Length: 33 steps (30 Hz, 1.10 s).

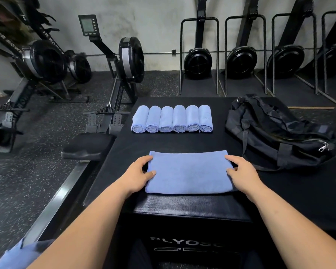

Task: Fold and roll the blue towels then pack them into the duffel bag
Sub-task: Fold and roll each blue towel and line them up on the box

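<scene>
The left hand (139, 171) and right hand (241, 171) show only a thumb and forefinger on the ends of the folded towel (188, 171). Their other fingers are hidden, so whether they grip under its edges cannot be told, nor how many layers it has. The duffel bag (279, 136) is cut by the right edge, its inside out of sight. The right forearm (299, 230) covers the end of the lettering on the box (182, 208). A blue cloth (10, 255) is cut off at the bottom left corner. The rowing machine (37, 61) at far left is blurred, and the monitor (88, 24) is too small to read.
</scene>
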### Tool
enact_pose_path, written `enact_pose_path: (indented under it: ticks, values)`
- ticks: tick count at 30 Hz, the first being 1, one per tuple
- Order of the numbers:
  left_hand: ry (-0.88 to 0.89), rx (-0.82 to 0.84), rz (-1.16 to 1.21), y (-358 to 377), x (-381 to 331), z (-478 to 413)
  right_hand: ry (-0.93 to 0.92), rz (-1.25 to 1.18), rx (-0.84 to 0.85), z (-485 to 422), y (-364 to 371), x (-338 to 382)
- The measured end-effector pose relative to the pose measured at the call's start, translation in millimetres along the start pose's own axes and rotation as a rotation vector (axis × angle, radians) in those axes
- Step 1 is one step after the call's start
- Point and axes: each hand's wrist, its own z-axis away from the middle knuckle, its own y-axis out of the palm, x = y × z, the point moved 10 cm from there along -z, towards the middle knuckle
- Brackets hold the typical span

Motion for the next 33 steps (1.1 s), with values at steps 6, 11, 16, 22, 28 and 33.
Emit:
enact_pose_path:
  ticks: [6, 11, 16, 22, 28, 33]
  values:
    - [0.047, -0.213, -0.187, -11.5, -21.0, 16.9, -0.059, 0.054, -0.041, 11.3, -8.6, 15.3]
    - [0.126, -0.305, -0.200, -3.4, -14.2, 56.1, -0.075, 0.021, -0.019, 49.5, -13.7, 1.4]
    - [0.179, -0.332, -0.318, 4.3, -15.6, 71.7, -0.070, 0.002, -0.143, 70.6, -22.7, -4.7]
    - [0.319, -0.466, -0.634, 26.2, -74.7, 60.0, -0.242, 0.441, -0.207, 65.2, 5.7, 53.3]
    - [0.129, 0.008, -0.821, 89.6, -56.9, 25.5, -0.212, 0.648, 0.253, 51.4, 79.3, 51.1]
    - [0.057, -0.024, -0.880, 80.3, -46.2, 18.8, -0.157, 0.637, 0.223, 42.8, 71.9, 53.3]
